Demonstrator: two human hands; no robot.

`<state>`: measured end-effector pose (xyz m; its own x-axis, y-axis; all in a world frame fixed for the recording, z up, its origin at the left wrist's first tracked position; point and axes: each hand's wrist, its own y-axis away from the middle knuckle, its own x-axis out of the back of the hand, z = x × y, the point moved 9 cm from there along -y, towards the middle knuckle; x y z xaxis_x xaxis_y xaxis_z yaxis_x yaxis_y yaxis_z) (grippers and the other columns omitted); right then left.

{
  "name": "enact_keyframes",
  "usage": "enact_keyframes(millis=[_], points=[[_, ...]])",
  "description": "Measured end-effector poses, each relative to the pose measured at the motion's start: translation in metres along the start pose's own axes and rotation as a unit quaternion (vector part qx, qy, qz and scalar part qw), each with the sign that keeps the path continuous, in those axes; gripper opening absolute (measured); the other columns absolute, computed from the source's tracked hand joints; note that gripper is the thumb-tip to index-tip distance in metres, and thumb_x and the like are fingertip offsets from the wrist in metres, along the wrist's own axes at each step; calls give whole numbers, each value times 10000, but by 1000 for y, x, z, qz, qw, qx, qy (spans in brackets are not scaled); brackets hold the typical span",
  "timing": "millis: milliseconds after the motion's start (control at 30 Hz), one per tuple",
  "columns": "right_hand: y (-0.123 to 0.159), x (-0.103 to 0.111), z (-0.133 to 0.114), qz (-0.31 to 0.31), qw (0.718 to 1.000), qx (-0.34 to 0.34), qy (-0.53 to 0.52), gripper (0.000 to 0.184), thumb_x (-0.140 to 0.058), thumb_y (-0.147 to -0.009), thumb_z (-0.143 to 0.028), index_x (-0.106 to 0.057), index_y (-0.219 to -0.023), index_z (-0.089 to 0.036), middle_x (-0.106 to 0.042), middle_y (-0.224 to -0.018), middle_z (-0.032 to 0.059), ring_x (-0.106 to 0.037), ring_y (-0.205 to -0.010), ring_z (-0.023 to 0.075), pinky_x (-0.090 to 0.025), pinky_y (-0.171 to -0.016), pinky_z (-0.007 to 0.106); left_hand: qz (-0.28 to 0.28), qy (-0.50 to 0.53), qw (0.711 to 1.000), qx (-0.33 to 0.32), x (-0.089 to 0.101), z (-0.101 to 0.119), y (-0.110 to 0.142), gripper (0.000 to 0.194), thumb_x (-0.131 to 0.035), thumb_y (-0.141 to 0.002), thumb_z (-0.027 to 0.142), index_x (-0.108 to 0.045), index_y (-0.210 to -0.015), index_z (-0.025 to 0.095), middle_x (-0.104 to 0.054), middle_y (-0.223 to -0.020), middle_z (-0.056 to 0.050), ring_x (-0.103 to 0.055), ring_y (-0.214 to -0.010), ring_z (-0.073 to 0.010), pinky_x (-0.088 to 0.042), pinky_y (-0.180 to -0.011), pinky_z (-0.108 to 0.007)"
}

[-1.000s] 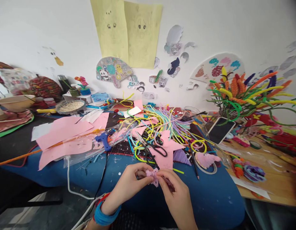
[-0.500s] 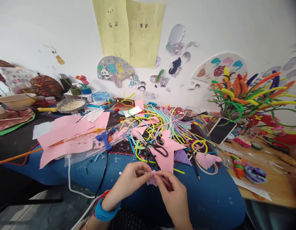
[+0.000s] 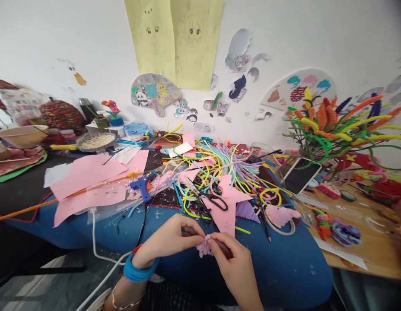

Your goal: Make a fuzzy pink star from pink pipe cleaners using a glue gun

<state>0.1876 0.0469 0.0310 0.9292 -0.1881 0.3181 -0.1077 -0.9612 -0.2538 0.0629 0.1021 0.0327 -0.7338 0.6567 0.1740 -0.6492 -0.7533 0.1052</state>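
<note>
A small pink-lilac fuzzy piece (image 3: 205,248), seemingly bent from pipe cleaner, hangs between my fingertips over the table's front edge. My left hand (image 3: 174,235) pinches its upper left side between thumb and forefinger. From the other side my right hand (image 3: 231,257) pinches it too, and the fingertips nearly meet at its top. My fingers cover part of the piece. Just beyond my hands lie black-handled scissors (image 3: 216,201) on a pink paper cutout (image 3: 227,222) with a star drawn on it.
Loose pastel pipe cleaners (image 3: 236,162) heap behind the scissors. A blue glue gun (image 3: 142,188) and pink sheets (image 3: 90,175) lie to the left. On the right are a pencil (image 3: 264,222), a pink fuzzy piece (image 3: 281,215), a phone (image 3: 300,176) and a pipe-cleaner bouquet (image 3: 336,121).
The small piece now hangs a little lower and more of it shows below my fingers. My left wrist has shifted slightly left and down; both hands keep their pinch.
</note>
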Motion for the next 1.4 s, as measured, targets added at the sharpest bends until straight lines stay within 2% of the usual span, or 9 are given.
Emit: enact_keyframes(millis=[167, 367, 600, 900, 1000, 1100, 1233, 1300, 1400], points=[[2, 6, -8, 34, 999, 20, 12, 142, -587, -879, -255, -702, -812, -204, -729, -760, 22, -683, -653, 140, -532, -601, 169, 16, -8, 1000, 5, -4, 7, 3, 95, -646, -806, 222, -703, -802, 145, -724, -730, -13, -668, -680, -145, -504, -658, -223], [5, 8, -7, 57, 998, 20, 16, 147, -590, -869, -256, -709, -809, -194, -736, -747, 28, -689, -633, 141, -546, -592, 166, 106, -191, 974, -59, -7, 25, 12, 134, -563, -888, 216, -661, -805, 180, -699, -773, -1, -637, -726, -146, -450, -685, -232], [1, 7, -1, 8, 1000, -11, -9, 148, -602, -869, -282, -729, -871, -206, -750, -834, 40, -702, -715, 155, -551, -650, 179, 146, -255, 954, -62, -12, 21, 17, 169, -444, -957, 218, -565, -845, 186, -638, -785, -11, -593, -717, -155, -408, -670, -250], [-11, 9, -7, -183, 983, -15, 15, 146, -611, -872, -261, -721, -784, -223, -688, -749, 2, -605, -675, 133, -452, -611, 200, 14, -197, 978, -62, -18, 22, 19, 107, -515, -914, 181, -609, -865, 190, -632, -819, 19, -558, -744, -127, -403, -693, -217], [-11, 5, -6, -206, 978, -17, -1, 134, -616, -867, -256, -722, -794, -221, -675, -725, -8, -587, -655, 124, -436, -601, 199, -2, -162, 985, -66, -17, 23, 17, 97, -545, -903, 182, -635, -866, 187, -644, -824, 16, -569, -756, -127, -412, -702, -214], [-8, 3, -9, -182, 983, 8, -16, 174, -582, -887, -261, -704, -774, -209, -648, -680, -13, -566, -611, 117, -426, -568, 198, 18, -125, 988, -87, -14, 24, 13, 85, -588, -893, 211, -651, -847, 178, -659, -818, 4, -594, -766, -134, -431, -724, -226], [-4, 9, -20, -92, 994, 60, -20, 171, -566, -896, -240, -673, -768, -200, -657, -691, -2, -594, -605, 119, -453, -555, 187, 122, -85, 977, -155, -4, 30, 14, 68, -682, -836, 209, -652, -786, 174, -675, -902, -30, -619, -898, -171, -453, -822, -259], [-2, 13, -28, -44, 995, 91, -2, 147, -570, -892, -211, -673, -787, -202, -668, -703, 2, -612, -606, 122, -469, -553, 184, 160, -86, 967, -180, -3, 34, 19, 70, -654, -857, 199, -672, -793, 176, -673, -936, -47, -613, -953, -184, -455, -860, -275], [2, 17, -39, 3, 991, 127, 31, 130, -576, -888, -178, -682, -819, -209, -699, -736, 12, -650, -635, 133, -502, -583, 190, 163, -88, 965, -184, -7, 38, 24, 146, -565, -920, 218, -705, -891, 186, -678, -950, -64, -619, -936, -183, -469, -853, -288]])
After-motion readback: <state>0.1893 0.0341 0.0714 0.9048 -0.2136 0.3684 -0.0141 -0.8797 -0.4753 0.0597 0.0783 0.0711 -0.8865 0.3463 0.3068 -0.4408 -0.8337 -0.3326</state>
